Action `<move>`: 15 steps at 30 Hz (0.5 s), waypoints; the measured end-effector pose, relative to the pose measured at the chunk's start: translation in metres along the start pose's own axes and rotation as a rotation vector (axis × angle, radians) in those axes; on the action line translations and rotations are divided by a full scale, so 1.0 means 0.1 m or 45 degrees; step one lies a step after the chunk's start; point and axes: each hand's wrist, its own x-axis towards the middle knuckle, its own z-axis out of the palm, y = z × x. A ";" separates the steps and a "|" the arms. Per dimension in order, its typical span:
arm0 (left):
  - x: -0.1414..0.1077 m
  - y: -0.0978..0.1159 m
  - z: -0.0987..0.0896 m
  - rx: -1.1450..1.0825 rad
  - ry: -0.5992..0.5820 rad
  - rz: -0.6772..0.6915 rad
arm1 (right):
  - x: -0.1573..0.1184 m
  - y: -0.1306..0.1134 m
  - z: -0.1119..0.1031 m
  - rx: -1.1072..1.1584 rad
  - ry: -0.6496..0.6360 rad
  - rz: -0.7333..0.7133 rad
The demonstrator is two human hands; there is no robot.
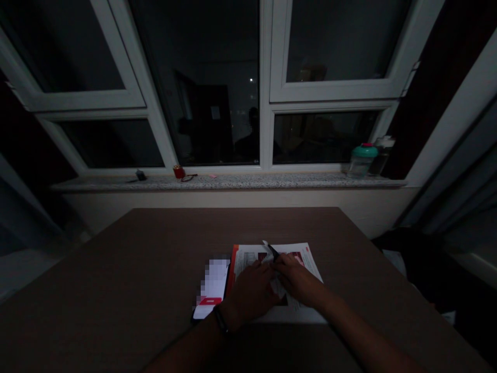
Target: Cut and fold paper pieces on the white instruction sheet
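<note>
A printed sheet or booklet (313, 264) with a red left edge lies on the brown table (155, 248). Over its left half rests my left hand (254, 290), with a dark band on the wrist; its fingers are bent and partly hidden. My right hand (297, 277) is closed round a small dark tool with a pale tip (274, 252), which points up and left over the page; its exact kind is hard to make out. Both hands meet near the middle of the page. A lit phone (213, 285) lies just left of the booklet.
Behind the table runs a speckled windowsill (240, 181). On it stand a small dark item (140, 175), a red item (178, 172) and a clear bottle with a teal lid (362, 159), beside another clear bottle (382, 154). Dark things lie beyond the table's right edge.
</note>
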 end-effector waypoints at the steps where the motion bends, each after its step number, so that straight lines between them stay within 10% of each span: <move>1: -0.01 0.00 0.00 0.001 -0.005 0.005 | 0.00 0.00 0.00 0.002 0.000 0.001; 15: 0.00 0.02 -0.02 0.074 -0.002 0.074 | 0.00 0.06 0.06 -0.050 0.029 0.038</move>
